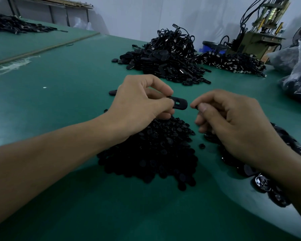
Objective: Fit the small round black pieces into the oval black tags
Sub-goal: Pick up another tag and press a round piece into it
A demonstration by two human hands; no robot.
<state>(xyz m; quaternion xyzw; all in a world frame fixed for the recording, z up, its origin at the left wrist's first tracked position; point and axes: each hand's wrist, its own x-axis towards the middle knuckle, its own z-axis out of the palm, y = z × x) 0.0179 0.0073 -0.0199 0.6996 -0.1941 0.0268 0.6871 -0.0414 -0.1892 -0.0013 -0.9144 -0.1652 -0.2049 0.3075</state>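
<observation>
My left hand (137, 103) pinches one oval black tag (180, 103) between thumb and fingers, its small square hole facing up. Just to its right, my right hand (233, 122) pinches a small round black piece (196, 106) at thumb and forefinger tips; the piece is mostly hidden. The piece and the tag are a short gap apart. Beneath both hands lies a heap of small round black pieces (155, 153) on the green table (59, 101). A pile of oval black tags (271, 185) sits under my right forearm.
A tall heap of black tags with cords (167, 56) stands farther back, with another spread (233, 62) to its right. Plastic bags of black parts (299, 73) sit at the right edge. A machine (261, 32) stands behind. Another black pile (16, 25) lies far left.
</observation>
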